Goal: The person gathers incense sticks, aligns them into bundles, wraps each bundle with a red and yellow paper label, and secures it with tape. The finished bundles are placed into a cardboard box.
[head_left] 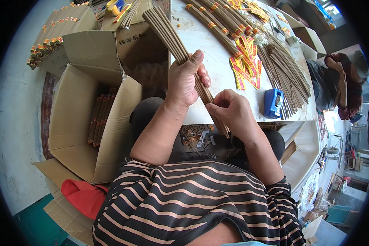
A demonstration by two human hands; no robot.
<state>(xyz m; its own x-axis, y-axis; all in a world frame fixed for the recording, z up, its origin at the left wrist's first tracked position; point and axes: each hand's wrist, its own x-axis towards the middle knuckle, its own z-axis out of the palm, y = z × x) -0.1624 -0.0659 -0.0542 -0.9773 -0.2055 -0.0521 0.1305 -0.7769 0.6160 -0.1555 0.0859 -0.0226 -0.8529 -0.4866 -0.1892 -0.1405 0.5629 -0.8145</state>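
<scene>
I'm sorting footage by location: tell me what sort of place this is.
Probably a packing workshop, perhaps for incense: the left hand grips a bundle of thin brown sticks, flat red-and-yellow strips lie on the white tabletop, and an open brown cardboard box holds banded brown bundles.

On my feed I see a loose black top [192, 189] crossed by thin pale-peach stripes, its sleeves [281, 199] wide and ending near the elbows. I make out a plain dark neckband [224, 215] and dark legwear [144, 110] over the knees. Left hand [186, 80], right hand [233, 112] and forearms [156, 133] are bare.
</scene>
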